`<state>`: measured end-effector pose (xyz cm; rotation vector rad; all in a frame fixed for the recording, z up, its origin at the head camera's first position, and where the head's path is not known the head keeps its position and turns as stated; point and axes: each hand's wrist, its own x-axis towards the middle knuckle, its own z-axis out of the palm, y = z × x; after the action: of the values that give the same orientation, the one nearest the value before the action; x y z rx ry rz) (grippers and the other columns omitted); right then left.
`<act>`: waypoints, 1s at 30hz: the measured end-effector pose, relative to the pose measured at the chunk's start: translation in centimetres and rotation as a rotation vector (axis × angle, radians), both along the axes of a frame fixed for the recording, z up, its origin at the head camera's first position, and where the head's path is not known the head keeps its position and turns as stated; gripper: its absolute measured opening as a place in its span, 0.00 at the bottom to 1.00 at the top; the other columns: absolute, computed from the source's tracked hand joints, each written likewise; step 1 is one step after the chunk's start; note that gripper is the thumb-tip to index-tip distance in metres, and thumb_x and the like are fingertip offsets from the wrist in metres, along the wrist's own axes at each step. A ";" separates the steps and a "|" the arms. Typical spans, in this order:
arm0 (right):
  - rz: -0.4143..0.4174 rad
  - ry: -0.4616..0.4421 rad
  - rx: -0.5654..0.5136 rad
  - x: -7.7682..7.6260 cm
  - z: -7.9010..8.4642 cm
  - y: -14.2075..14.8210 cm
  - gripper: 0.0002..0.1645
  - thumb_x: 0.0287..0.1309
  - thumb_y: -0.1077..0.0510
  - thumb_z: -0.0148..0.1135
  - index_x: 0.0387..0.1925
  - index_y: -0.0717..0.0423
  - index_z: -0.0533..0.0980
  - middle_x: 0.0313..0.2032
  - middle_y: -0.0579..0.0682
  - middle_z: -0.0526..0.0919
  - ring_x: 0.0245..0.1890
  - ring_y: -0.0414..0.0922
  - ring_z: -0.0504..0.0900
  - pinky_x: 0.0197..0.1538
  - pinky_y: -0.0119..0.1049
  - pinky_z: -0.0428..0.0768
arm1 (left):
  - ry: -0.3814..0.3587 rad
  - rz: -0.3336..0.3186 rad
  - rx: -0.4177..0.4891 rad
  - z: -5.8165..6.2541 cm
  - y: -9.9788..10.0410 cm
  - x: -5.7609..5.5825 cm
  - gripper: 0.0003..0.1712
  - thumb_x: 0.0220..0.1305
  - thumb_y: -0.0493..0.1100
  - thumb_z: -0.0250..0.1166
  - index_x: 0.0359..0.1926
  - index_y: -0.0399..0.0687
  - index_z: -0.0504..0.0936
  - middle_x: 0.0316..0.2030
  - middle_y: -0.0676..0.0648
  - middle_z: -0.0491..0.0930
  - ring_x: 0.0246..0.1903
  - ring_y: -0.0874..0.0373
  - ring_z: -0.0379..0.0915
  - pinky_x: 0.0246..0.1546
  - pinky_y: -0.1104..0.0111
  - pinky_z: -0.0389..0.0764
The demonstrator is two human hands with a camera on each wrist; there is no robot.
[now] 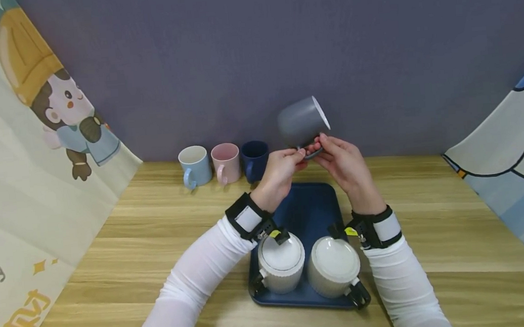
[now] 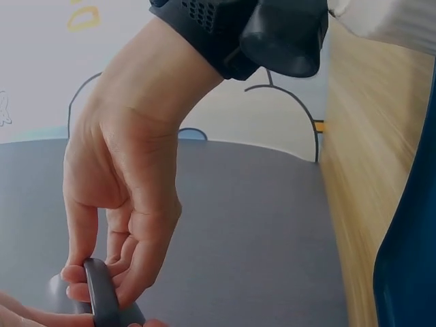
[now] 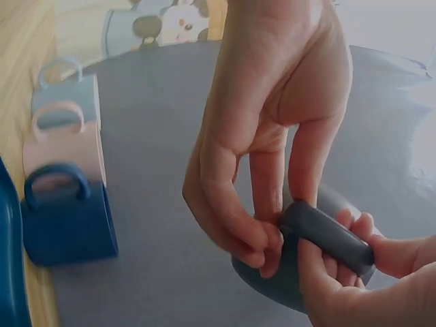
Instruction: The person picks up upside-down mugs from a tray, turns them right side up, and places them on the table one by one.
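Note:
A dark grey mug (image 1: 299, 123) is held up above the back of the table, tilted with its pale rim to the right and its handle downward. My left hand (image 1: 277, 175) pinches the handle on its left side. From the right, my right hand (image 1: 348, 170) grips the same handle near the rim end. In the left wrist view, the right hand (image 2: 136, 157) has thumb and fingers on either side of the handle (image 2: 102, 293). In the right wrist view, both hands meet at the handle (image 3: 327, 235); the mug's body is partly hidden behind them.
Below the hands lies a navy tray (image 1: 310, 205). It carries two cream vessels, one left (image 1: 281, 263) and one right (image 1: 334, 267), with flat white tops and black handles. Along the back wall stand a light blue mug (image 1: 195, 163), a pink mug (image 1: 226, 161) and a navy mug (image 1: 255, 159).

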<state>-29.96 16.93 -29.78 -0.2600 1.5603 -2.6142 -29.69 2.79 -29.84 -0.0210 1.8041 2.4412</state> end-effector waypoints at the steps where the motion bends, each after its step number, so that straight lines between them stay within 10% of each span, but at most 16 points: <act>1: 0.002 -0.008 -0.014 0.0 0.0 0.0 0.09 0.65 0.59 0.53 0.33 0.58 0.77 0.30 0.48 0.81 0.33 0.39 0.82 0.44 0.29 0.81 | 0.000 0.000 -0.004 0.0 0.0 0.0 0.14 0.67 0.33 0.56 0.47 0.24 0.78 0.31 0.52 0.75 0.32 0.62 0.73 0.48 0.65 0.79; 18: -0.009 0.020 -0.082 0.2 0.4 0.3 0.09 0.65 0.58 0.54 0.34 0.61 0.76 0.30 0.50 0.81 0.34 0.41 0.83 0.45 0.30 0.81 | 0.066 -0.183 -0.063 1.4 -3.6 0.3 0.18 0.68 0.33 0.54 0.54 0.24 0.73 0.35 0.44 0.77 0.32 0.60 0.76 0.59 0.54 0.71; 30: -0.023 0.027 -0.111 -0.7 0.0 0.2 0.09 0.65 0.62 0.53 0.31 0.61 0.77 0.27 0.50 0.82 0.33 0.42 0.84 0.44 0.31 0.81 | 0.552 0.235 -0.408 -0.6 -6.8 0.1 0.10 0.67 0.37 0.57 0.43 0.36 0.81 0.42 0.38 0.80 0.41 0.50 0.74 0.39 0.71 0.73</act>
<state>-30.68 17.14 -29.81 -0.2873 1.4368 -2.7303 -29.56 -3.99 -30.45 0.4780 2.6450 2.3248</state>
